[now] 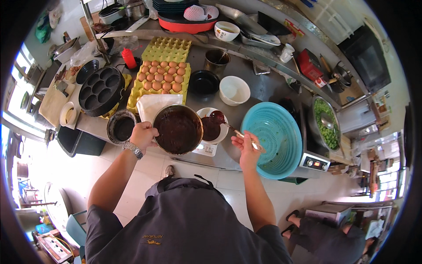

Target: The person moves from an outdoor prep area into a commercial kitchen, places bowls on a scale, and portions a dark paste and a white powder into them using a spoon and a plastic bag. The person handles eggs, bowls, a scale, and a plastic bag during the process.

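My left hand (144,136) grips the rim of a round metal pot (178,130) coated inside with dark brown sauce, tilted towards the right. In my right hand (247,148) is the handle of a metal ladle (217,117), its bowl filled with dark red-brown sauce. The ladle's bowl hangs over a white bowl (223,133) that holds dark sauce (211,128). Beneath that bowl sits a white kitchen scale (205,149), partly hidden. A blue plastic colander (272,140) stands just right of my right hand. To the left of my left hand is a dark crusted pot (122,127).
Egg trays (161,77) with brown eggs fill the back left, beside a black multi-cup pan (100,90). Behind the pot are an empty white bowl (234,90) and a black bowl (204,82). Chopped greens (324,122) stand at right. Another person (326,237) is at lower right.
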`<state>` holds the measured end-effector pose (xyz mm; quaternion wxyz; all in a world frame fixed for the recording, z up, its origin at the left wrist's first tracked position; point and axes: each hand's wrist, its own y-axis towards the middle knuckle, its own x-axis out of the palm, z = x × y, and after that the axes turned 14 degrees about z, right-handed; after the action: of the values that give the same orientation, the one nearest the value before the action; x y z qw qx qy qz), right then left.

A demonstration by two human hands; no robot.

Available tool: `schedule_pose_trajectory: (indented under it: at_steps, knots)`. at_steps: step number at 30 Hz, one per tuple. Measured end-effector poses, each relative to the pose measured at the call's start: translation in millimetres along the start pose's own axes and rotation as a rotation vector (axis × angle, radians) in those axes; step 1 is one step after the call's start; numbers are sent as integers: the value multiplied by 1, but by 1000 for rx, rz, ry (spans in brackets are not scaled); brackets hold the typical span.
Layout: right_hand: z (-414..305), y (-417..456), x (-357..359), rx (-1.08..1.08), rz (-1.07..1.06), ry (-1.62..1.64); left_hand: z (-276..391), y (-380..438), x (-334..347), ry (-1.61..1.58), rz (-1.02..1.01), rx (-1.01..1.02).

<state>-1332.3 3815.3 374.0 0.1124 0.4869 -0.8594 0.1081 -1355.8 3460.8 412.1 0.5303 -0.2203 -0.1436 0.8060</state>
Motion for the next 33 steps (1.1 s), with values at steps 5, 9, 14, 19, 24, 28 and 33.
schedule_pose_trajectory:
  at_steps: [5, 9, 14, 19, 24, 28, 33]
  knots:
    - [-8, 2, -3, 58, 60, 93, 3, -1, 0, -11, -2, -17]
    - [-7, 5, -5, 93, 74, 133, 3, -1, 1, -15, 2, -18]
    - [-9, 8, -6, 138, 89, 190, 5, -3, 3, -28, 5, -18]
    - [-13, 11, -9, 160, 117, 207, 1, 2, 1, 3, -8, -15]
    - [-29, 12, -7, 166, 123, 255, 2, 3, 1, 8, -9, -17]
    - [-30, 13, -5, 96, 80, 187, 4, 3, -1, 7, -12, -30]
    - [-1, -3, 2, -94, -52, -199, -1, 5, -3, 0, -16, -27]
